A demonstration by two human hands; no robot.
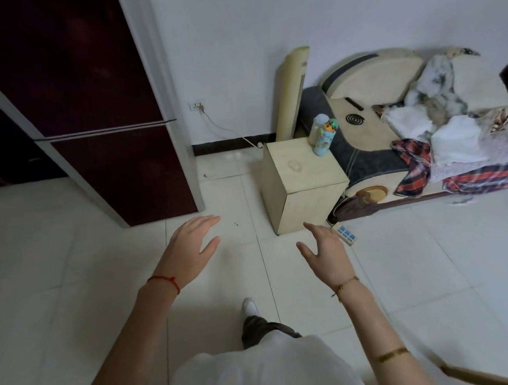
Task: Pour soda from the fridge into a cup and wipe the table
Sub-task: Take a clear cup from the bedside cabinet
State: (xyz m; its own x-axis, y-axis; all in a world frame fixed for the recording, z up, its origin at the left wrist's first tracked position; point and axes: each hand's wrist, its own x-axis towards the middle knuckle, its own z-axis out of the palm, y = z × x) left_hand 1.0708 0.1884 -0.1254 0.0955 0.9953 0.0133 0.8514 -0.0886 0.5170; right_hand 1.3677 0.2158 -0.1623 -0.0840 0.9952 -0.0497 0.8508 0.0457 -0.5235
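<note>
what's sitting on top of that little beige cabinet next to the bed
On top of the cabinet stands a blue cartoon bottle at the back corner. Nearer the middle sits a small clear cup. Whether anything is in the cup cannot be told.

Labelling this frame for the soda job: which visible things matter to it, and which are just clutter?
Task-relevant:
fridge, both doors closed
clear cup on the small cabinet
left hand and right hand, both empty

Just lying about:
cartoon flask
power strip
clothes pile
</note>
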